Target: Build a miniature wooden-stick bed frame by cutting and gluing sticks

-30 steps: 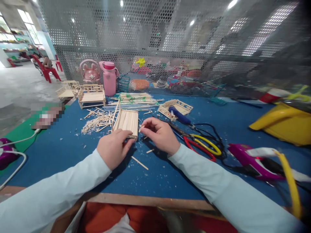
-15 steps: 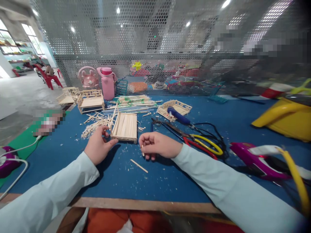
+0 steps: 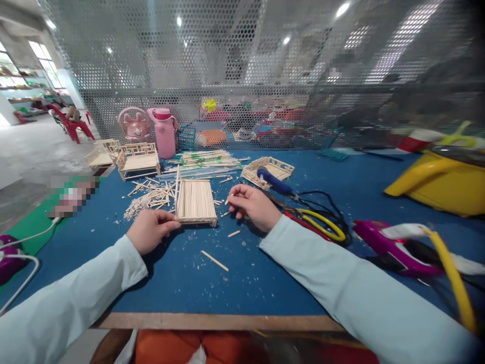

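Note:
A miniature bench of thin wooden sticks (image 3: pixel 197 201), with a slatted bed and one raised side at its left, stands in front of me. My left hand (image 3: pixel 151 230) pinches its front left corner, thumb and fingertips together. To the right of the bench, my right hand (image 3: pixel 254 206) holds a short stick piece (image 3: pixel 228 199) between thumb and fingers. Below that hand lies another short stick piece (image 3: pixel 234 233), and a longer stick (image 3: pixel 214 261) rests nearer the table's front edge.
Loose cut sticks (image 3: pixel 151 199) are heaped behind my left hand. Finished miniature benches (image 3: pixel 138 161) and a pink bottle (image 3: pixel 164 134) stand at the back left. Rightward lie a blue-handled tool (image 3: pixel 275 181), yellow-handled pliers (image 3: pixel 326 225), a purple glue gun (image 3: pixel 394 250) and cables.
My right hand has moved up and to the right, away from the bench. A short stick piece now shows on the table below it. My left fingers have closed at the bench's corner.

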Tool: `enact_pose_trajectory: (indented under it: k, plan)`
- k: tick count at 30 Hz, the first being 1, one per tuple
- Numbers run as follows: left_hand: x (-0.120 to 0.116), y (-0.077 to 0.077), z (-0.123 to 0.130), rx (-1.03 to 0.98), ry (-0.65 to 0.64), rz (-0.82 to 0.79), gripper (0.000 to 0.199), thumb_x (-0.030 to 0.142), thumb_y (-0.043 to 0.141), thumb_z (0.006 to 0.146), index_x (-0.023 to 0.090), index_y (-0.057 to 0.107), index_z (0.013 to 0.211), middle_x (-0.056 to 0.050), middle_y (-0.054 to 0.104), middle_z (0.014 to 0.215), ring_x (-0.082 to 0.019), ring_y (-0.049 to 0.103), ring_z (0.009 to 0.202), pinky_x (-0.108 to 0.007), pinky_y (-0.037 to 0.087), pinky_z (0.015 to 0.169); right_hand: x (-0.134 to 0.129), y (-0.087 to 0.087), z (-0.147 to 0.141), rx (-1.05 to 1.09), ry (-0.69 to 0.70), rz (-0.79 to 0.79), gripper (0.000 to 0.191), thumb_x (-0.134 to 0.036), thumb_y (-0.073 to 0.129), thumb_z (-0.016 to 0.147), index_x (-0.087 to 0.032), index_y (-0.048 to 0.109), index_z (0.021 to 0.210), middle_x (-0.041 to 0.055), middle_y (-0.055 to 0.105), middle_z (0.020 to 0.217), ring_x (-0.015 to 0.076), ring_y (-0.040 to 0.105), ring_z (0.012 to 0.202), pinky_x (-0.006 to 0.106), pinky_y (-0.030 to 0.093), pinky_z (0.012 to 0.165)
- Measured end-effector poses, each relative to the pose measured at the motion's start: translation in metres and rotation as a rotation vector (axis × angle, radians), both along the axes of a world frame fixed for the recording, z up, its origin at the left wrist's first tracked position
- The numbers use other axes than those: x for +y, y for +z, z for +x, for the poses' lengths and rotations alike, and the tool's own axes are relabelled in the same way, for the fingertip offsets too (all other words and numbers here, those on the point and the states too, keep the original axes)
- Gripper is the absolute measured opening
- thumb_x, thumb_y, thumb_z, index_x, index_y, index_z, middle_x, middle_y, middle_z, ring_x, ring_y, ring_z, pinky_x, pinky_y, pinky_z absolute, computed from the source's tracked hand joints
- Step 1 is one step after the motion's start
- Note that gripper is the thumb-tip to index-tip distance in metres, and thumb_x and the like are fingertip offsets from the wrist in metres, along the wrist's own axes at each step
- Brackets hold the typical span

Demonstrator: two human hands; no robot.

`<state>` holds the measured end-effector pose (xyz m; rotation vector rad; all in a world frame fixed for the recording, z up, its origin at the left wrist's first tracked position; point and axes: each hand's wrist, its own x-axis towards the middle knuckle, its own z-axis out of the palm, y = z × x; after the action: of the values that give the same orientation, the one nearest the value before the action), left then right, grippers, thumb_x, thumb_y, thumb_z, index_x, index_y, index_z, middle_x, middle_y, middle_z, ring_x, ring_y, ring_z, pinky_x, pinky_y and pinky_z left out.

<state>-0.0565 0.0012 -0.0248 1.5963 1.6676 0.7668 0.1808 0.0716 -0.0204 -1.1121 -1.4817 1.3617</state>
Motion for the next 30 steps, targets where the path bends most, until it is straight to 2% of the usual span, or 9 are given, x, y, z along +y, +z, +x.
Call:
enact_pose_trajectory:
  k: [3, 5, 10, 13, 17, 22, 25, 27, 30]
  plan:
    - [-0.004, -0.003, 0.003, 0.086, -0.119, 0.106, 0.017, 0.032, 0.057, 0.071, 0.017, 0.064, 0.070, 0.002, 0.057, 0.052, -0.010, 0.048, 0.045, -0.023, 0.040, 0.049, -0.001, 0.005, 0.003, 0.042, 0.013, -0.011, 0.019, -0.025, 0.065, 0.067, -0.018, 0.047, 0.070, 0.0000, 0.062, 0.076, 0.0069, 0.057, 0.058, 0.014, 0.043, 0.041]
    - [-0.006, -0.004, 0.005, 0.152, -0.172, 0.198, 0.016, 0.030, 0.055, 0.073, 0.017, 0.065, 0.070, -0.001, 0.064, 0.063, -0.011, 0.054, 0.055, -0.025, 0.043, 0.057, -0.004, 0.006, 0.001, 0.032, 0.066, -0.053, 0.017, -0.021, 0.063, 0.069, -0.017, 0.047, 0.070, 0.0011, 0.063, 0.079, 0.0070, 0.058, 0.060, 0.016, 0.047, 0.045]
    - [-0.012, -0.005, 0.009, 0.317, -0.101, 0.263, 0.026, 0.037, 0.059, 0.071, 0.016, 0.062, 0.085, -0.002, 0.064, 0.070, -0.013, 0.052, 0.055, -0.025, 0.042, 0.055, -0.016, 0.008, -0.010, 0.026, -0.024, -0.217, 0.016, -0.008, 0.053, 0.076, -0.017, 0.044, 0.066, -0.0026, 0.057, 0.065, 0.0053, 0.058, 0.054, 0.015, 0.048, 0.046]
    - [-0.012, -0.003, 0.010, 0.353, -0.081, 0.302, 0.037, 0.040, 0.062, 0.070, 0.015, 0.060, 0.096, -0.005, 0.066, 0.081, -0.014, 0.054, 0.060, -0.026, 0.042, 0.057, -0.020, 0.010, -0.014, 0.022, 0.019, -0.284, 0.017, -0.006, 0.048, 0.079, -0.017, 0.043, 0.068, -0.0020, 0.059, 0.064, 0.0057, 0.059, 0.052, 0.014, 0.048, 0.044]
    - [-0.003, 0.002, 0.007, 0.361, -0.156, 0.260, 0.025, 0.034, 0.057, 0.075, 0.017, 0.064, 0.093, -0.003, 0.067, 0.079, -0.015, 0.055, 0.062, -0.027, 0.042, 0.063, -0.025, 0.012, -0.014, -0.058, 0.114, -0.336, 0.016, -0.005, 0.047, 0.080, -0.017, 0.044, 0.070, -0.0019, 0.060, 0.057, 0.0069, 0.059, 0.049, 0.014, 0.047, 0.041]
    - [0.014, 0.005, 0.002, 0.257, -0.250, 0.199, 0.023, 0.029, 0.057, 0.074, 0.018, 0.065, 0.094, -0.002, 0.069, 0.085, -0.017, 0.059, 0.076, -0.028, 0.042, 0.072, -0.027, 0.010, -0.016, -0.064, 0.136, -0.345, 0.016, -0.006, 0.047, 0.082, -0.017, 0.044, 0.071, -0.0014, 0.063, 0.057, 0.0068, 0.060, 0.049, 0.014, 0.048, 0.042]
    - [0.018, 0.003, 0.001, 0.217, -0.224, 0.187, 0.025, 0.027, 0.056, 0.074, 0.018, 0.063, 0.097, -0.002, 0.068, 0.090, -0.017, 0.058, 0.076, -0.028, 0.043, 0.073, -0.026, 0.009, -0.017, -0.063, 0.140, -0.332, 0.015, -0.007, 0.047, 0.082, -0.018, 0.044, 0.071, -0.0013, 0.063, 0.057, 0.0074, 0.061, 0.049, 0.014, 0.048, 0.043]
    - [0.013, 0.003, 0.001, 0.278, -0.147, 0.217, 0.030, 0.028, 0.059, 0.072, 0.016, 0.060, 0.100, -0.003, 0.066, 0.088, -0.017, 0.057, 0.071, -0.029, 0.043, 0.069, -0.024, 0.009, -0.015, -0.112, 0.130, -0.280, 0.014, -0.007, 0.048, 0.080, -0.018, 0.045, 0.072, -0.0012, 0.063, 0.057, 0.0084, 0.061, 0.049, 0.016, 0.048, 0.042]
    - [-0.005, 0.007, 0.004, 0.439, 0.018, 0.357, 0.031, 0.031, 0.062, 0.069, 0.015, 0.056, 0.094, -0.003, 0.060, 0.079, -0.017, 0.054, 0.066, -0.029, 0.041, 0.062, -0.024, 0.010, -0.011, -0.215, 0.077, -0.080, 0.010, -0.009, 0.052, 0.077, -0.017, 0.048, 0.073, -0.0015, 0.062, 0.058, 0.0081, 0.058, 0.045, 0.016, 0.044, 0.038]
